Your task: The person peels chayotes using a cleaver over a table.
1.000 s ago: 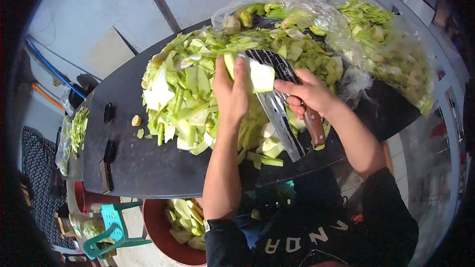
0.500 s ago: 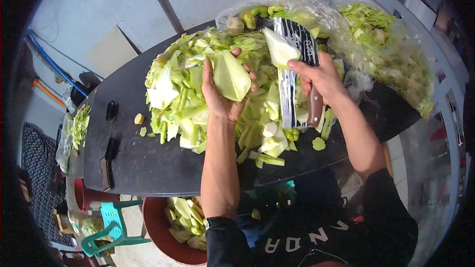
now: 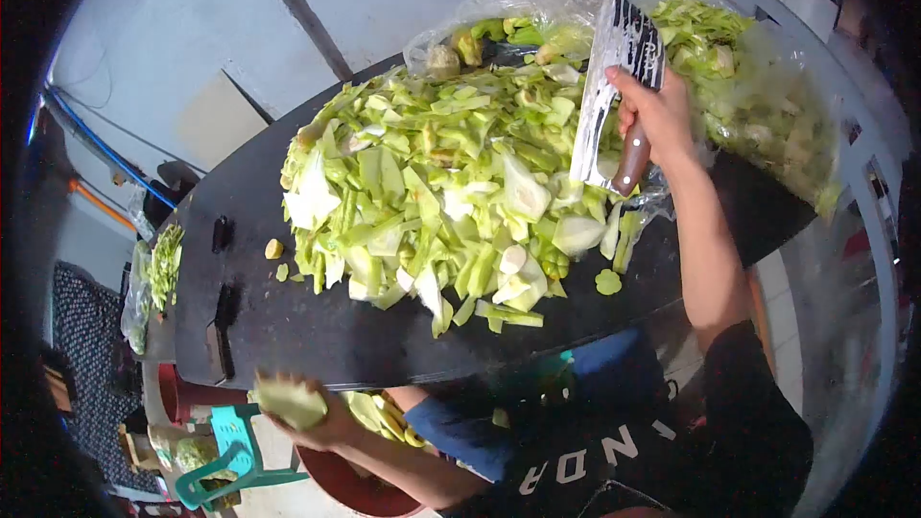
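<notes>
My right hand (image 3: 657,115) is wrapped round a cleaver (image 3: 614,77), with a brown riveted handle and a broad black-and-silver patterned blade. It is raised over the right side of a large heap of pale green vegetable peelings and offcuts (image 3: 432,173) on the dark table. Low on the left, my left hand (image 3: 331,422) grips a smooth pale green vegetable piece (image 3: 291,403), slightly blurred by motion. That hand is beyond the table's front edge, above the red tub (image 3: 360,489), where similar pale green pieces (image 3: 379,415) lie.
Clear plastic bags of green trimmings (image 3: 767,105) and whole vegetables (image 3: 518,31) stand behind the heap. Dark small items (image 3: 221,317) lie on the table's left. A teal plastic stool (image 3: 230,446) is on the floor, and a grey metal frame (image 3: 859,163) rises at right.
My left hand has carried the vegetable piece from over the heap down-left to the tub. My right hand has lifted the cleaver up-right; the white-green offcut against its blade is gone.
</notes>
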{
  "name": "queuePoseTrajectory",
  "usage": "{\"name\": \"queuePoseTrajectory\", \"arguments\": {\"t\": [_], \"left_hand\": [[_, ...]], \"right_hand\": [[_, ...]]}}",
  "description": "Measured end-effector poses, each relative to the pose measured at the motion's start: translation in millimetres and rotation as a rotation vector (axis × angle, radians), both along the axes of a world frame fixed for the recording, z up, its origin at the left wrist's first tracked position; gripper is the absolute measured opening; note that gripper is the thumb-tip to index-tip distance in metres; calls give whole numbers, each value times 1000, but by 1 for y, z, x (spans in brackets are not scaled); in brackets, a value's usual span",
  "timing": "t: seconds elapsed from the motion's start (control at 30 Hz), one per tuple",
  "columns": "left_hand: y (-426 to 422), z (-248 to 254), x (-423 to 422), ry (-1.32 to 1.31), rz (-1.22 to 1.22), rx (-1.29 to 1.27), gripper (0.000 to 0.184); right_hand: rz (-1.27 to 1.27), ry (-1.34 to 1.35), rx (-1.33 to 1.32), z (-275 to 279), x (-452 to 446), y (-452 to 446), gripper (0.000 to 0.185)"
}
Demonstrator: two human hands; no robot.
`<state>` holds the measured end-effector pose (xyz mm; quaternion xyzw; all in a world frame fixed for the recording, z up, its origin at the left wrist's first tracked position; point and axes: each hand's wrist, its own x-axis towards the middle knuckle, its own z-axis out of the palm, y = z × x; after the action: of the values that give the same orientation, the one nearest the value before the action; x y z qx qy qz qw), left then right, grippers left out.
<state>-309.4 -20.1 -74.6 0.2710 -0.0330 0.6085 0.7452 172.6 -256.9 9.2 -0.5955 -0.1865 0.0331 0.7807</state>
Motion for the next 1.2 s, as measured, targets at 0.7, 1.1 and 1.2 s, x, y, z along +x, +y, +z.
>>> {"name": "queuePoseTrajectory", "arguments": {"t": [0.7, 1.1, 1.2], "left_hand": [[-81, 76, 157, 886, 688, 771, 36], [-86, 88, 242, 1086, 841, 1374, 32], [-83, 88, 241, 1089, 829, 1305, 44]], "right_hand": [[-347, -1453, -946, 15, -98, 39, 83], [-366, -1545, -964, -3, -76, 30, 76], [-367, -1560, -931, -5, -72, 30, 72]]}}
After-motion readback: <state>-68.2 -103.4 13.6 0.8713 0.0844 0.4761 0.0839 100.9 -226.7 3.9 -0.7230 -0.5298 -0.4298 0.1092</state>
